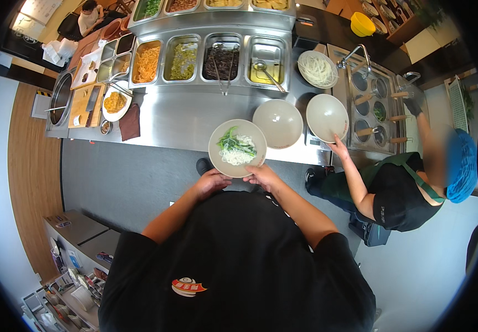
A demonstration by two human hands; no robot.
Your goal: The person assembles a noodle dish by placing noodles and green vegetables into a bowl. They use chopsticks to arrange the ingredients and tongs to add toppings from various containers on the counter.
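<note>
Both my hands hold a pale round bowl (214, 150) just off the counter's front edge. White noodles (238, 157) and green leafy vegetables (233, 138) lie in it. My left hand (214, 182) cups the bowl's near left side, its fingers partly hidden beneath. At the near right rim, my right hand (261, 176) grips with the thumb on top. Beside it on the counter stands an empty pale bowl (277, 124). Further right, a co-worker's hand (339, 147) holds another empty bowl (327, 117).
Steel food pans with orange shreds (147, 61), green pieces (181, 58) and dark strips (221, 58) line the back; a ladle (267, 74) rests in another. White noodles fill a bowl (317, 69). Noodle boiler baskets (380, 110) stand right, near the co-worker (399, 191). A knife (91, 99) lies left.
</note>
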